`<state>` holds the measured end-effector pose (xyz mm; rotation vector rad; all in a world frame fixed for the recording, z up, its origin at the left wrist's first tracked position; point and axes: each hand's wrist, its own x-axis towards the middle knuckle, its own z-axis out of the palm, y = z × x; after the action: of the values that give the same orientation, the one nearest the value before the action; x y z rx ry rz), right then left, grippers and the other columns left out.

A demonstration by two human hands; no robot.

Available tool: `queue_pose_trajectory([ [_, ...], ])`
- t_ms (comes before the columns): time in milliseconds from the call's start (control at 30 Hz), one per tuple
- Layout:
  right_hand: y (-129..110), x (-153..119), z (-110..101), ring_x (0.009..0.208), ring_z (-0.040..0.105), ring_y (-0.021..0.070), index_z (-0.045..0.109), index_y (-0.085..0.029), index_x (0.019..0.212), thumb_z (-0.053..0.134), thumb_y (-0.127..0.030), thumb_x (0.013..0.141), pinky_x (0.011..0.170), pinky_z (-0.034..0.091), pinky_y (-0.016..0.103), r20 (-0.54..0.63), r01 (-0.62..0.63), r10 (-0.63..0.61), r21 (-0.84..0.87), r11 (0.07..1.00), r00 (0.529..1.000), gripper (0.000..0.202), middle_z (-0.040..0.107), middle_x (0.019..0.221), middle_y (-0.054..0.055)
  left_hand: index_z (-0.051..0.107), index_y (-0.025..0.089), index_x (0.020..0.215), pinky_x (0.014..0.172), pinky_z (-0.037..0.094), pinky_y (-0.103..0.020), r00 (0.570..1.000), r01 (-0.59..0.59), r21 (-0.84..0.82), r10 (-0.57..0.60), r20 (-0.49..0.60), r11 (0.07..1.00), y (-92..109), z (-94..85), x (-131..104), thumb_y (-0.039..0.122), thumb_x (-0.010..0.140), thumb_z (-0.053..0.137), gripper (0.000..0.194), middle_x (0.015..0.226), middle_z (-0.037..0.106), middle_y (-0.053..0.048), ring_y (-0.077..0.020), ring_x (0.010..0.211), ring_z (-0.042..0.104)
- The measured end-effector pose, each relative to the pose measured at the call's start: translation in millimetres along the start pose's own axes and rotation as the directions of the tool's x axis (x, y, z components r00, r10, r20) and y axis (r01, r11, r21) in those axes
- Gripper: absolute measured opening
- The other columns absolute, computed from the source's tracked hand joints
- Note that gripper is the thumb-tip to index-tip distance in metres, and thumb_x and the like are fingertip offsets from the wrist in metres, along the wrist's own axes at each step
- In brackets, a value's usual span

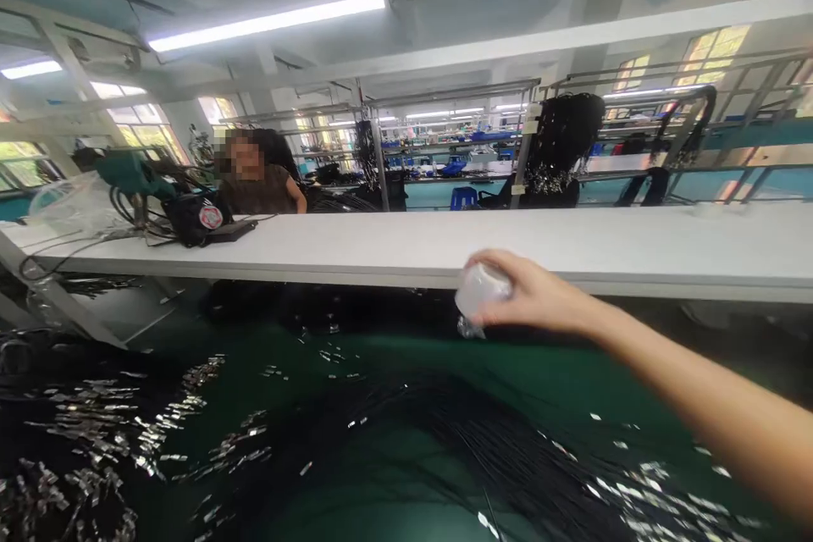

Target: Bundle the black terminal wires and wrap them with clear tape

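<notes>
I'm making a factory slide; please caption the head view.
Right hand holding a blurred white object before a white workbench, black cables with shiny ends in the foreground.

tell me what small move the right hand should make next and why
Probably draw the white rounded item inward and lower it toward the black cables. The right hand grips it at the front edge of the white shelf, while the cables lie spread nearer the wearer. Blur hides exactly what it is, so this is only a guess.
</notes>
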<state>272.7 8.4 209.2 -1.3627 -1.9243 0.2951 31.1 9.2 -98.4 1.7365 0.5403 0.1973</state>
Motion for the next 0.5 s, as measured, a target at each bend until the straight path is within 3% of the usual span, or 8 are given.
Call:
queue_pose_trajectory([
  [67,-6.2,-74.6,19.2,0.088,0.063,0.0240,0.056,-0.024,0.114,0.079,-0.041,0.067,0.076,0.052,0.033,0.109,-0.263,0.248,0.167,0.950,0.963,0.055,0.064,0.100,0.003,0.068,0.033,0.092,0.080,0.050,-0.050,0.992,0.024,-0.021,-0.026,-0.123,0.999,13.3,16.3,-9.7,0.082,0.073,0.042,0.058,0.088,0.057,-0.008,-0.0290,0.087,0.061],
  [167,-7.3,-170.7,64.1,0.080,0.061,0.0225,0.056,-0.024,0.107,0.074,-0.040,0.068,0.069,0.048,0.031,0.131,-0.589,0.575,0.137,0.797,0.808,0.046,0.062,0.093,0.001,0.059,0.023,0.103,0.094,0.045,-0.045,0.933,0.026,-0.093,-0.057,-0.357,0.995,52.8,29.4,-19.5,0.074,0.083,0.039,0.059,0.102,0.059,-0.011,-0.0276,0.102,0.056],
  [200,-5.6,-195.8,81.0,0.084,0.060,0.0234,0.056,-0.023,0.106,0.073,-0.040,0.069,0.072,0.047,0.032,0.095,-0.644,0.637,0.095,0.759,0.765,0.044,0.061,0.096,0.003,0.055,0.022,0.112,0.096,0.044,-0.042,0.940,0.001,-0.141,-0.049,-0.338,0.990,67.0,33.6,-19.0,0.070,0.083,0.045,0.057,0.113,0.059,-0.011,-0.0262,0.108,0.055],
  [267,-1.4,-235.6,112.3,0.088,0.059,0.0242,0.053,-0.021,0.109,0.072,-0.040,0.070,0.075,0.045,0.033,0.042,-0.716,0.714,0.047,0.697,0.699,0.047,0.061,0.099,0.005,0.047,0.022,0.123,0.095,0.044,-0.036,0.987,0.000,-0.187,-0.030,-0.156,0.982,88.8,46.5,-13.3,0.062,0.077,0.063,0.063,0.121,0.057,-0.011,-0.0230,0.109,0.055],
  [333,0.4,-263.8,135.0,0.083,0.058,0.0232,0.048,-0.019,0.115,0.071,-0.036,0.072,0.071,0.043,0.032,0.050,-0.777,0.776,0.062,0.626,0.629,0.052,0.062,0.093,0.005,0.048,0.021,0.117,0.081,0.046,-0.030,0.999,0.052,-0.121,-0.050,0.019,0.991,97.9,64.6,-6.7,0.054,0.070,0.073,0.063,0.103,0.061,-0.006,-0.0177,0.091,0.058],
  [433,-4.5,-291.3,149.9,0.075,0.057,0.0220,0.048,-0.021,0.112,0.077,-0.041,0.068,0.064,0.038,0.029,0.082,-0.858,0.854,0.073,0.509,0.514,0.056,0.062,0.083,0.001,0.051,0.019,0.090,0.054,0.031,-0.023,0.965,0.151,-0.006,-0.146,0.216,0.989,94.8,86.7,-3.1,0.053,0.076,0.066,0.040,0.060,0.047,0.007,-0.0091,0.053,0.039],
  [500,-9.8,-304.8,152.4,0.075,0.056,0.0221,0.052,-0.023,0.102,0.080,-0.049,0.064,0.062,0.036,0.029,0.091,-0.888,0.884,0.090,0.451,0.458,0.054,0.062,0.083,0.001,0.051,0.018,0.078,0.050,0.021,-0.023,0.923,0.191,-0.003,-0.179,0.342,0.982,92.6,91.1,-3.8,0.054,0.080,0.061,0.038,0.052,0.036,0.009,-0.0076,0.048,0.028],
])
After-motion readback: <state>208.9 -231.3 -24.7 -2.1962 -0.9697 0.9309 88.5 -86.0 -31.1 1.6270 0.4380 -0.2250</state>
